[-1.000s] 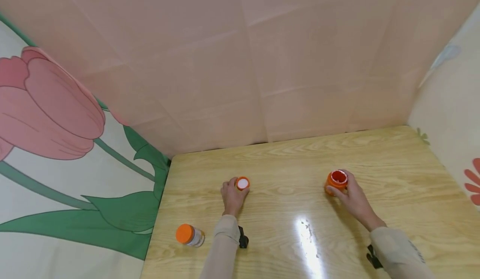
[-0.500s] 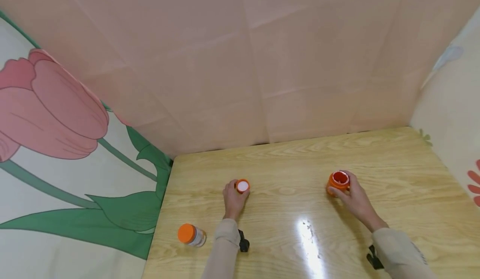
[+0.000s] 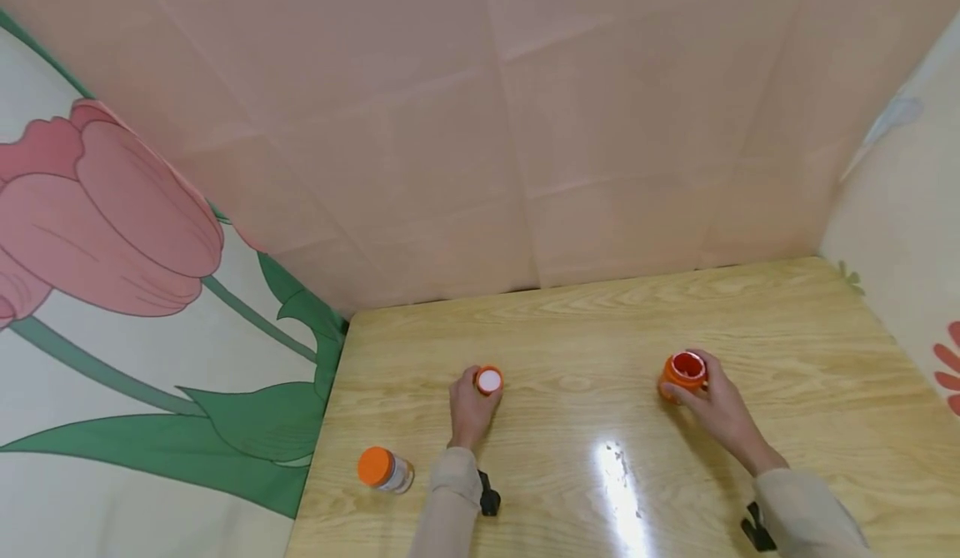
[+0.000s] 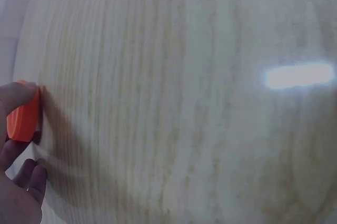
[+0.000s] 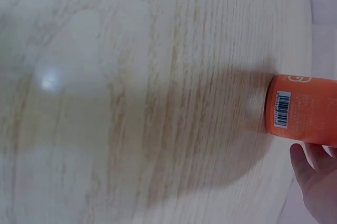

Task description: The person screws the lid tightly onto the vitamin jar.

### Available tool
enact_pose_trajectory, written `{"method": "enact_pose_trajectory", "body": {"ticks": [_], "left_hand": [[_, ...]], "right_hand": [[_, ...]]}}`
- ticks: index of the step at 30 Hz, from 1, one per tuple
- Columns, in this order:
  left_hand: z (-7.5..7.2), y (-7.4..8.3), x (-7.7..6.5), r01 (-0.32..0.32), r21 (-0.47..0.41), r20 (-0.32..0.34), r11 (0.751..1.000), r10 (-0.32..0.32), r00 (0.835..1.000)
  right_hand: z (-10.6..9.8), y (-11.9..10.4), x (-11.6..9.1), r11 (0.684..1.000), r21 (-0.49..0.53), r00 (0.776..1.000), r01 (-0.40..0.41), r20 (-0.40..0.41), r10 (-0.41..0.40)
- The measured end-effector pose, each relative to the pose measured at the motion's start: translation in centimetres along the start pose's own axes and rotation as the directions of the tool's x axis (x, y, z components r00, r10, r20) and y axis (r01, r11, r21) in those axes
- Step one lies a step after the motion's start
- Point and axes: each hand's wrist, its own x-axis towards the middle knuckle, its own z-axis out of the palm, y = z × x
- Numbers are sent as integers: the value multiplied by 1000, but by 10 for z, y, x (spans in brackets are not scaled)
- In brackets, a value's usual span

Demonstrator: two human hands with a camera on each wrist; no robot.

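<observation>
In the head view my left hand (image 3: 471,412) pinches an orange screw lid (image 3: 489,381), its white inner face turned up. The left wrist view shows the lid's orange side (image 4: 25,116) between thumb and fingers, low over the wood. Farther right, my right hand (image 3: 723,412) grips an open orange jar (image 3: 672,383) with a white rim and a red inside. From the right wrist, the orange jar (image 5: 300,109) shows a barcode label, its base right at the tabletop, with fingers (image 5: 300,165) along its side.
A second jar (image 3: 386,469) with an orange lid and a pale label stands at the front left, beside the left forearm. The wooden table (image 3: 570,333) meets a pinkish cloth backdrop (image 3: 420,166) at the back. A tulip-printed cloth (image 3: 135,233) hangs at the left.
The lid and the left hand sit slightly lower in the head view. The right hand and open jar have shifted slightly right and nearer. Both holds stay the same.
</observation>
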Motion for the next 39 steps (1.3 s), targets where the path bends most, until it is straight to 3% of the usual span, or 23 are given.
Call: {"method": "enact_pose_trajectory", "body": {"ticks": [5,8,16,21,39], "left_hand": [[-1,-1,-6,35,23,28,999,-35,999],[-2,-2,-9,22,28,29,999,-22,999],[-4,-2,-19,-24,-57,29,998,25,999],[-4,-4,-27,-48,-51,11,998,49,999],[-10,-5,-51,-37,-64,43,997,39,998]], "right_hand": [[-1,1,-6,1000,0,1000,15,-18,-15],[-2,3,-10,1000,-13,999,23,-33,-23],[-2,10,-16,998,-32,997,47,-62,-49],[0,10,-21,998,-38,996,44,-71,-47],[13,7,-45,998,-9,992,68,-110,-68]]}}
